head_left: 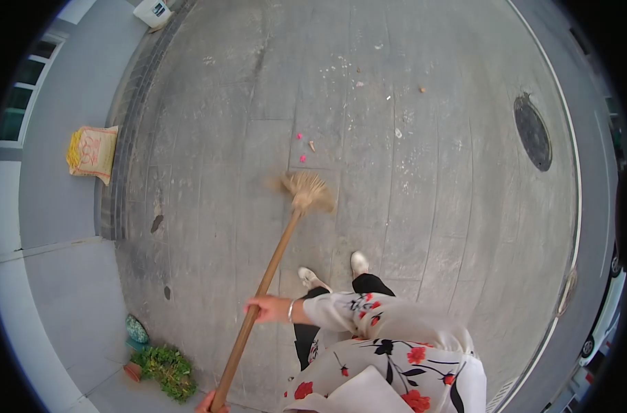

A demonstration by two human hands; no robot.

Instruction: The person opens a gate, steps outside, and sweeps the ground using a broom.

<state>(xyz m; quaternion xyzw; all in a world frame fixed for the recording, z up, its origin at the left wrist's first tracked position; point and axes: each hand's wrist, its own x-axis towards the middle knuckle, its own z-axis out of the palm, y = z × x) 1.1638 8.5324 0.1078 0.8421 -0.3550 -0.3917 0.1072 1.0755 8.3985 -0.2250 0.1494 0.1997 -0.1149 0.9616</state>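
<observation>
A straw broom (279, 249) with a long wooden handle slants across the paving. Its bristle head (306, 190) is blurred by motion and lies ahead of my feet. Partway down the handle, my right hand (264, 309) is closed around the wood, a bracelet on its wrist. My left hand (209, 403) grips the handle's upper end at the bottom edge, only partly in view. Just beyond the bristles lie pink scraps (301, 148) and a small tan piece (312, 146).
White specks and bits (398, 133) dot the grey paving (210, 206). A printed sack (94, 153) leans by the left wall, with a white container (152, 13) farther up. Green plants (165, 372) stand lower left. A manhole cover (533, 133) and parked car (604, 316) are right.
</observation>
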